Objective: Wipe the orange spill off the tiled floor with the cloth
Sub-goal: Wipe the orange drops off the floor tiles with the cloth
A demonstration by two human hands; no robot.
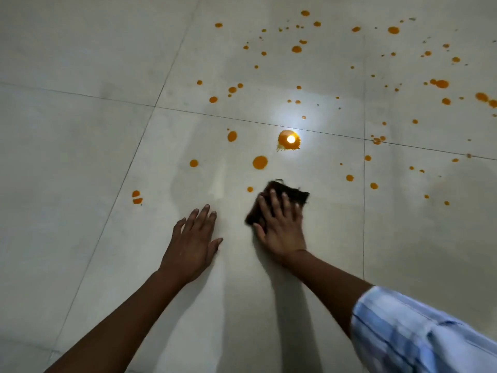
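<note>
Orange drops and blots are scattered over the pale tiled floor (80, 157), from the middle out to the top right. The biggest blot (285, 143) lies just past the middle and reflects a bright light. A round drop (260, 162) sits in front of it, and a small one (250, 189) lies just left of the cloth. The dark brown cloth (291, 192) is flat on the floor. My right hand (281, 227) presses on it with fingers spread and straight. To its left, my left hand (193, 243) rests flat on bare tile.
Dark grout lines (242, 121) cross the floor between large tiles. A split orange blot (137, 197) lies off to the left of my left hand. A blue striped sleeve (419, 332) covers my right upper arm at the bottom right.
</note>
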